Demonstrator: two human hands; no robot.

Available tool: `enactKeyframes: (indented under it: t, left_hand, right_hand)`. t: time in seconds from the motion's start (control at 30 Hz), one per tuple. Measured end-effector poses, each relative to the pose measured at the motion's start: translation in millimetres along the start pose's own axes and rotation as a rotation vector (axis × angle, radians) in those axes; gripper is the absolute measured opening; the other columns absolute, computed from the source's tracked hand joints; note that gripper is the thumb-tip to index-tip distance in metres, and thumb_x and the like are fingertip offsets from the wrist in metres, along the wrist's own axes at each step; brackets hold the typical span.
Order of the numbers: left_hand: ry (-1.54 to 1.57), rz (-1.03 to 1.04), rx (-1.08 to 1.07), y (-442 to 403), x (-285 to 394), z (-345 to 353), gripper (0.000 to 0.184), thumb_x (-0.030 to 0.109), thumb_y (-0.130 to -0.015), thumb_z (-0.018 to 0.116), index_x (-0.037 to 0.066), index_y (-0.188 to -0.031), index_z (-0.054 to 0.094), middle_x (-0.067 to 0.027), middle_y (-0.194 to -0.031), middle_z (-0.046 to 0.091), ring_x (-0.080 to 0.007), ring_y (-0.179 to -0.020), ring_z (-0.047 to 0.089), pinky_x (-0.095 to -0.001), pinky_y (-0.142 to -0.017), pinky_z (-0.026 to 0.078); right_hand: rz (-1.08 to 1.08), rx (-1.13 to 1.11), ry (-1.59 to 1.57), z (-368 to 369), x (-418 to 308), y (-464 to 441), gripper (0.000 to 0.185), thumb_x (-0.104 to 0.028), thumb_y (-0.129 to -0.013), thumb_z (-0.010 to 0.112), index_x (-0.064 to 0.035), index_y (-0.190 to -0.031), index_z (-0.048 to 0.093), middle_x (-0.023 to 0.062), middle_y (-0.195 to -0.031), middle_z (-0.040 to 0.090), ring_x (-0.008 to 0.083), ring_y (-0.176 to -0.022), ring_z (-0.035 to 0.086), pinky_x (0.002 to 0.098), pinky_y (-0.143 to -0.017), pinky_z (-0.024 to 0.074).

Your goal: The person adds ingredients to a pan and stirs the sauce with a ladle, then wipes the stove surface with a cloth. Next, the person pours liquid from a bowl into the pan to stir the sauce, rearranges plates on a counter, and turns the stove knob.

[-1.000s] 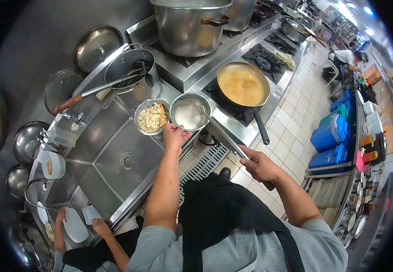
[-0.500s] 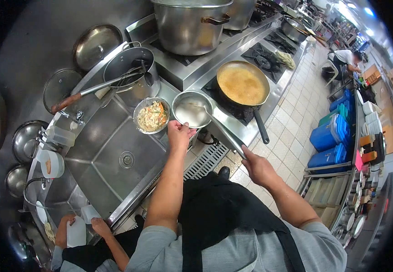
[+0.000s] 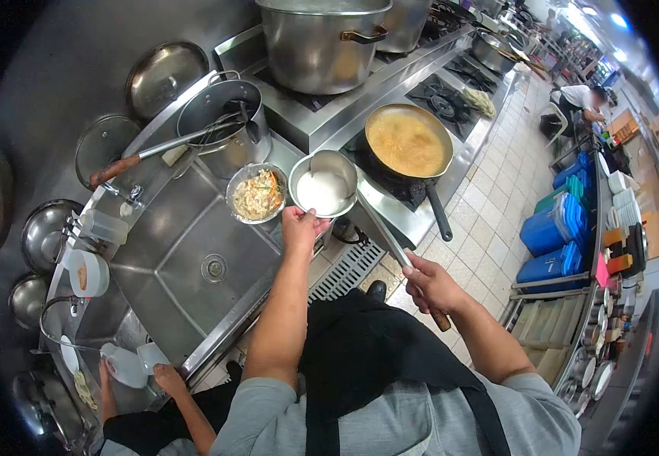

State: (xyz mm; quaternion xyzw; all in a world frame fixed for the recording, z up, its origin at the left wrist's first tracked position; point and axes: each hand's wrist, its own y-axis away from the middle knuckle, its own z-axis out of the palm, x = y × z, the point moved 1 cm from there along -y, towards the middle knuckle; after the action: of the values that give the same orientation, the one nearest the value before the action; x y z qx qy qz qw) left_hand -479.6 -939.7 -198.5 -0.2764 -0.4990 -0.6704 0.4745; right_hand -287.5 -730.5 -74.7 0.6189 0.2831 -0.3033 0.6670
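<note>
My left hand (image 3: 303, 226) pinches the near rim of a metal bowl (image 3: 322, 183) with white liquid in it. In my right hand (image 3: 433, 283) is the long handle of a metal utensil (image 3: 382, 230); its other end reaches into the bowl. Left of the metal bowl stands a bowl of chopped mixed food (image 3: 257, 194) with white and orange bits. On the burner to the right sits a frying pan (image 3: 408, 141) of bubbling golden liquid, its black handle pointing toward me.
A sink (image 3: 185, 251) lies at the left, with a deep pot (image 3: 223, 121) holding a whisk behind it. Large stockpots (image 3: 325, 49) stand at the back. A co-worker's hands (image 3: 168, 378) hold white containers at lower left. Another person (image 3: 579, 99) is far right.
The utensil has shifted within the bowl, and my right hand's grip on its handle has changed. The white liquid shows more plainly. The co-worker's containers at lower left have moved.
</note>
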Motion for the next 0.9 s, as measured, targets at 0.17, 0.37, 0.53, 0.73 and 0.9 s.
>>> enactKeyframes:
  t: [0.17, 0.37, 0.53, 0.73, 0.9]
  left_hand:
    - [0.068, -0.079, 0.049, 8.0, 0.5, -10.5, 0.027, 0.007, -0.092, 0.058, -0.001, -0.111, 0.040, -0.0141, -0.099, 0.054, -0.0245, -0.076, 0.064, -0.0374, -0.068, 0.060]
    - [0.064, -0.027, 0.045, -3.7, 3.4, -16.7, 0.033, 0.007, -0.092, 0.060, -0.002, -0.117, 0.041, -0.0149, -0.104, 0.053, -0.0254, -0.077, 0.063, -0.0381, -0.070, 0.060]
    - [0.057, -0.056, 0.024, -5.2, -2.3, -11.7, 0.021, 0.004, -0.092, 0.058, 0.000, -0.104, 0.042, -0.0142, -0.096, 0.053, -0.0238, -0.076, 0.062, -0.0367, -0.070, 0.060]
    - [0.064, -0.037, 0.036, -0.3, -2.2, -2.9, 0.019, 0.002, -0.093, 0.055, 0.000, -0.101, 0.038, -0.0161, -0.095, 0.053, -0.0256, -0.074, 0.063, -0.0390, -0.068, 0.061]
    - [0.080, -0.032, 0.080, 3.4, -10.7, 0.6, 0.021, 0.002, -0.092, 0.055, 0.001, -0.102, 0.036, -0.0156, -0.094, 0.053, -0.0263, -0.073, 0.065, -0.0383, -0.067, 0.061]
  right_hand:
    - [-0.063, 0.070, 0.203, -0.2, -7.7, 12.3, 0.048, -0.024, -0.100, 0.048, -0.0103, -0.144, 0.037, -0.0044, -0.061, 0.037, 0.0059, -0.044, 0.036, 0.0236, -0.038, 0.0338]
    - [-0.235, 0.305, 0.731, 0.0, -7.9, 8.1, 0.048, -0.023, -0.097, 0.052, -0.0095, -0.142, 0.040, 0.0193, -0.093, 0.066, 0.0314, -0.087, 0.064, 0.0409, -0.081, 0.0487]
    - [-0.090, 0.159, 0.553, 10.5, -9.2, -0.2, 0.049, -0.023, -0.098, 0.051, -0.0096, -0.144, 0.037, 0.0096, -0.070, 0.057, 0.0188, -0.054, 0.057, 0.0336, -0.052, 0.0486]
    - [-0.009, 0.038, 0.055, 3.2, 4.5, -3.9, 0.045, -0.023, -0.101, 0.047, -0.0145, -0.144, 0.038, -0.0025, -0.061, 0.041, 0.0076, -0.042, 0.038, 0.0245, -0.037, 0.0354]
    - [-0.036, 0.046, 0.158, 4.2, -3.6, 5.1, 0.046, -0.023, -0.100, 0.048, -0.0146, -0.144, 0.037, -0.0030, -0.062, 0.040, 0.0072, -0.044, 0.038, 0.0235, -0.038, 0.0336]
